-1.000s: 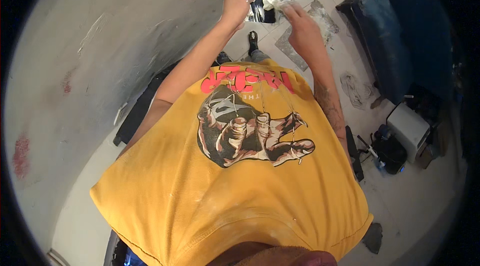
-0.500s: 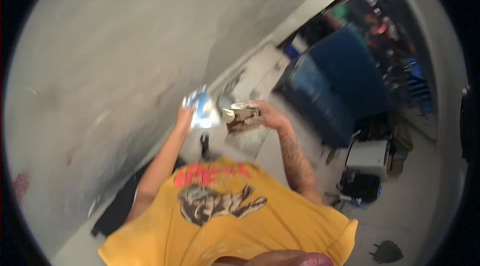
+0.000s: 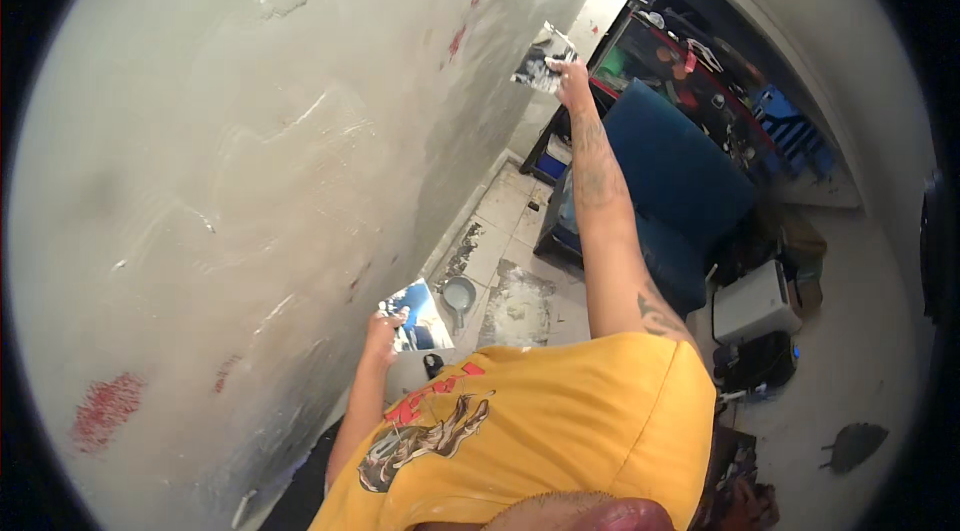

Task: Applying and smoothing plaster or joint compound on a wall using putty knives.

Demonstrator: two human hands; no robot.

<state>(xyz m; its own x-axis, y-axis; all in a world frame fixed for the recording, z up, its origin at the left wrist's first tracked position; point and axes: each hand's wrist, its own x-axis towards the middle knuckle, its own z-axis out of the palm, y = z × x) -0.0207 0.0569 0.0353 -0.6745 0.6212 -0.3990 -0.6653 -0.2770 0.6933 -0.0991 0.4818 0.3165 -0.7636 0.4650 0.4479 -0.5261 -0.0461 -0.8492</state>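
Observation:
My left hand [image 3: 382, 333] grips a shiny square metal blade [image 3: 424, 323] smeared with white paste, low beside the pale plastered wall [image 3: 220, 181]. My right hand [image 3: 570, 79] is closed on a second metal blade [image 3: 541, 49], also streaked with white, at the end of my outstretched tattooed arm. That blade is high up near the far part of the wall; I cannot tell if it touches. The wall carries red scuffs and raised streaks of filler.
A round pale pan [image 3: 458, 293] lies on stained floor tiles [image 3: 500, 211]. A blue upholstered sofa [image 3: 675, 181] stands to the right, before a cluttered opening [image 3: 700, 71]. A white box-like appliance [image 3: 750, 301], a black item [image 3: 755, 363] and a dark scrap [image 3: 855, 446] lie at the right.
The view has swung up toward the wall. My hands, earlier close together over the floor, have separated: the right reached up and forward with its blade, while the left stays lower with the other.

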